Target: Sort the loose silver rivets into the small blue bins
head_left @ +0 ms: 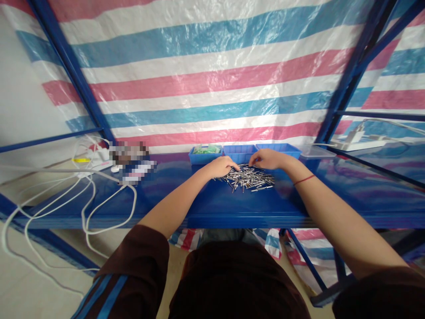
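Bright glare crinkles over the striped sheet (pixel 199 99) (the worktop (pixel 345 186) gleams too); outer edges stretch, and one patch is pixelated.

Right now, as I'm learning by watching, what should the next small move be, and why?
Probably have the right hand pinch just one piece from the heap of metal pins: it is bent down at the heap's far edge, the left hand is close by, and the pins lie jumbled across one another.
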The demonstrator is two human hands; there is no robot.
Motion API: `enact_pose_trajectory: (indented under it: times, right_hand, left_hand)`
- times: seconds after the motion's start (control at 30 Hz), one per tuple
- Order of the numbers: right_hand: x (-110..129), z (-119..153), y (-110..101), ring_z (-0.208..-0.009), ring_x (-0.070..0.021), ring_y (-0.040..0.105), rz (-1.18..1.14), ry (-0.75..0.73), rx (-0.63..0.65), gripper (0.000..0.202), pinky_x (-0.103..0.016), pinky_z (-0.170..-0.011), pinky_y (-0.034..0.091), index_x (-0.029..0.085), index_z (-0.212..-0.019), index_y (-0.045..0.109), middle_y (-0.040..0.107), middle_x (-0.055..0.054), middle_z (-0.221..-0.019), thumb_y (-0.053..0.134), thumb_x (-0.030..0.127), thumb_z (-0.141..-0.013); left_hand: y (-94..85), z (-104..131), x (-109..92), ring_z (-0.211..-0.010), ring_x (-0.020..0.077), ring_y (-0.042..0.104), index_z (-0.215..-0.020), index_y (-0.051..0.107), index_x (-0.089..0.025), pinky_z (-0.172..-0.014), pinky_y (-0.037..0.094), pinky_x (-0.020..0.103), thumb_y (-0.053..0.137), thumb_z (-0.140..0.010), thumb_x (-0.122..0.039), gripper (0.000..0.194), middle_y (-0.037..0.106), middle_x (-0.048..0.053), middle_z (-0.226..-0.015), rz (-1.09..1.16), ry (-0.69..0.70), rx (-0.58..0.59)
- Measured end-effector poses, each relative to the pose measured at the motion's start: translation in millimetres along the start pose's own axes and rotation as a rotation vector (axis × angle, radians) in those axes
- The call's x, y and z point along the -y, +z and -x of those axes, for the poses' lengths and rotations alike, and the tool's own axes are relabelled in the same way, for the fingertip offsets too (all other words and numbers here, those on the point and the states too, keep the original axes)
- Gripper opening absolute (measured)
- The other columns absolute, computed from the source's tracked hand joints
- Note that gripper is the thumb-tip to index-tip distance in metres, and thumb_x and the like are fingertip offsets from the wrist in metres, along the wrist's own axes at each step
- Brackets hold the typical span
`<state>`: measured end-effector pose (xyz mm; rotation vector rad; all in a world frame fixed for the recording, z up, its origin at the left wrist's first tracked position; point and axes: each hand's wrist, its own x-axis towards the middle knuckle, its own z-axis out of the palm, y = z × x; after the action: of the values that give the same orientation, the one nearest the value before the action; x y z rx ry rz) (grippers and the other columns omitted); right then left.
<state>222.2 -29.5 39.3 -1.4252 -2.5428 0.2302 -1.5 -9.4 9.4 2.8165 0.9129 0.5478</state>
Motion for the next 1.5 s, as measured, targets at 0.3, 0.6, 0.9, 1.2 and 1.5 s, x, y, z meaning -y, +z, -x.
enact_pose_trajectory:
  times: [0.3,0.6,0.9,1.2,1.5]
  right_hand:
    - [-4.8,-3.6,6.0,-0.081,-0.0218,0.065,0.076,0.021,0.014,0.028,-0.029,-0.072,0.048,0.02,-0.084,0.075,0.073,-0.004,-0.089,0.054,0.011,-0.068]
    - [0.3,-9.2,11.2,-0.079,-0.0207,0.065,0.134,-0.01,0.056,0.025,-0.026,-0.07,0.044,0.017,-0.088,0.074,0.073,-0.006,-0.087,0.053,0.024,-0.077]
    - [-14.3,-11.7,11.1,-0.081,-0.0192,0.064,-0.013,-0.029,0.141,0.026,-0.027,-0.071,0.046,0.018,-0.093,0.072,0.072,-0.006,-0.093,0.055,0.021,-0.073]
    - [-14.9,-9.5,11.7,-0.071,-0.0172,0.06,-0.023,-0.023,0.138,0.024,-0.026,-0.063,0.044,0.014,-0.089,0.069,0.068,-0.007,-0.082,0.056,0.021,-0.07]
    - [-10.2,-7.5,8.3,-0.077,-0.0188,0.061,-0.019,-0.007,0.176,0.023,-0.026,-0.067,0.042,0.014,-0.088,0.069,0.069,-0.006,-0.086,0.055,0.02,-0.07]
  left_hand:
    - [1.3,-0.2,1.4,-0.093,0.0162,0.06,-0.09,0.072,-0.021,-0.09,0.043,0.028,0.039,-0.074,-0.003,0.042,0.066,0.004,-0.098,0.008,-0.011,0.044]
    - [1.3,-0.1,-0.2,-0.099,0.0144,0.058,-0.098,0.071,-0.019,-0.093,0.041,0.024,0.037,-0.078,-0.005,0.041,0.066,0.003,-0.105,-0.061,-0.032,0.086]
    - [-4.4,2.2,-10.0,-0.096,0.016,0.06,-0.098,0.071,-0.018,-0.09,0.043,0.027,0.037,-0.079,-0.005,0.041,0.066,0.005,-0.105,-0.069,-0.034,0.096]
    - [0.0,-0.1,-4.6,-0.094,0.0161,0.061,-0.098,0.071,-0.018,-0.088,0.044,0.027,0.038,-0.08,-0.006,0.04,0.068,0.005,-0.103,-0.045,-0.023,0.088]
    - [-0.7,-0.2,-7.6,-0.093,0.0146,0.061,-0.098,0.071,-0.017,-0.089,0.045,0.027,0.039,-0.08,-0.006,0.038,0.069,0.005,-0.101,-0.047,-0.023,0.09]
